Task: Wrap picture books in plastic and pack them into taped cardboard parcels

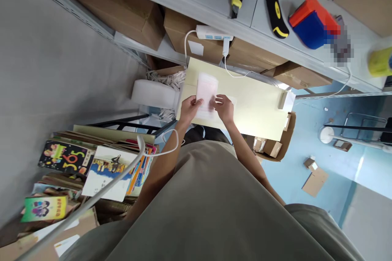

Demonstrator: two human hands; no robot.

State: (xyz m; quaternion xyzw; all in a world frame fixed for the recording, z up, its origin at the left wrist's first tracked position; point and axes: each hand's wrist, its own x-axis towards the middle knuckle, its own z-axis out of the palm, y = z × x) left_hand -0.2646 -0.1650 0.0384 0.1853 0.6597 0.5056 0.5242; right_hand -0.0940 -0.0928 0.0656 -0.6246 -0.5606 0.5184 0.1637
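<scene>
A flat, pale pinkish-white packet [207, 89] lies over the cream-coloured table top [257, 110], near its left end. My left hand [190, 109] grips the packet's lower left edge, thumb on top and fingers at the side. At the right edge of the packet is my right hand [224, 108], its fingers bent and a little apart, with no firm hold visible. Under the packet and beside my right hand shows a whitish sheet, hard to make out against the table.
A white box [287, 101] stands at the table's right end. Behind, a power strip [214, 32] hangs by cardboard boxes. Two utility knives [275, 8] and a red-and-blue tape dispenser [314, 22] lie on the shelf. Stacked books [65, 157] and a white bin [154, 94] are at left.
</scene>
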